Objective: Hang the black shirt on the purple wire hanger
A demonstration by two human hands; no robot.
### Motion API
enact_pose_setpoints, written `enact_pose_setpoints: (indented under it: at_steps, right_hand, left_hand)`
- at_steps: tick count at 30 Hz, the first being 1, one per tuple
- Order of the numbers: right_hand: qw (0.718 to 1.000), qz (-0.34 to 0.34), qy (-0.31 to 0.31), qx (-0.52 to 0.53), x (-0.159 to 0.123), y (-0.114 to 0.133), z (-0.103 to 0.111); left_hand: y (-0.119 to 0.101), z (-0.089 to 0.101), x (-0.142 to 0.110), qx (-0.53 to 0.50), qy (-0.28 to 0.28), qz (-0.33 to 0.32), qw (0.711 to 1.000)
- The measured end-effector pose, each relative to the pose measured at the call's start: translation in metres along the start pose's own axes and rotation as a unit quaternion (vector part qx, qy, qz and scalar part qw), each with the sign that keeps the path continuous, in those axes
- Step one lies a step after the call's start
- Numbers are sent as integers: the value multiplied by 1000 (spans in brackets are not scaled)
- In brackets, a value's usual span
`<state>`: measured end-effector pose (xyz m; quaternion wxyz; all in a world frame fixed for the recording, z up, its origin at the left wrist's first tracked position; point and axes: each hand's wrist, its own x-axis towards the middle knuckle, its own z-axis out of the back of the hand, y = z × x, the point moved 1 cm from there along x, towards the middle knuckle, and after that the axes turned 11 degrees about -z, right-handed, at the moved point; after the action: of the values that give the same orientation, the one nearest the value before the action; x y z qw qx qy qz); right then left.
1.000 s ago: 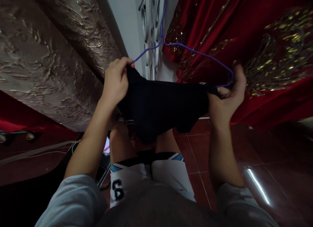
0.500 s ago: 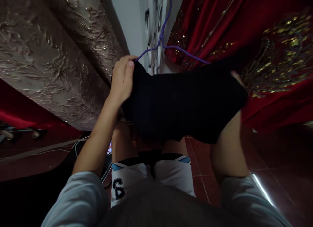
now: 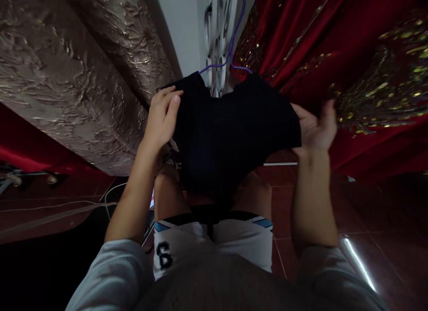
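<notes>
A black short-sleeved shirt (image 3: 230, 128) hangs in front of me on a purple hanger (image 3: 230, 56). Both shoulders of the hanger run under the cloth, so only its neck and inner arms show. My left hand (image 3: 162, 114) is closed on the shirt's left shoulder, thumb on top. At the opposite sleeve, my right hand (image 3: 316, 126) is open with the palm up and the thumb apart; its fingertips are partly hidden at the sleeve's edge. The lower part of the shirt drapes down over my knees.
Embossed beige curtain (image 3: 100, 79) fabric hangs at the left, and red cloth with gold sequins (image 3: 384, 92) at the right. A white metal scrollwork frame (image 3: 219, 30) stands behind the hanger. White cables (image 3: 67, 206) cross the red tiled floor (image 3: 284, 204) on the left.
My right hand has come out from under the black cloth and moved left and inward. The right shoulder now covers the hanger's right arm. My left hand stays at the left shoulder.
</notes>
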<state>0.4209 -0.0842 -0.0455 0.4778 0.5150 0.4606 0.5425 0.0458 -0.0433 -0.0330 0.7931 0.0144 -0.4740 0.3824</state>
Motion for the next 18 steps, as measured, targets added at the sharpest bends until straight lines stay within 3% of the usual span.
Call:
enact_pose_setpoints:
  at_steps: [4,8,14,17,18]
  right_hand:
    - [999,12,-30,-41,-8,11,-9]
    - [990,96,-104,-31,-12,29,-25]
    - [967,142,-204,54,-20,45,-24]
    - [959,168,-220,53,-44,49,-36]
    - [964,173,-199,22,-54,50,-44]
  left_hand:
    - [-2,-16,-13,-4,-3,5,1000]
    - [-20,-24,-16,4,-43,-12,999]
    - [-54,-5,-20,26,-74,-17,997]
    - [-70,5,-19,-75,-87,15,993]
    - [-76,8,-18,-138,-84,27,986]
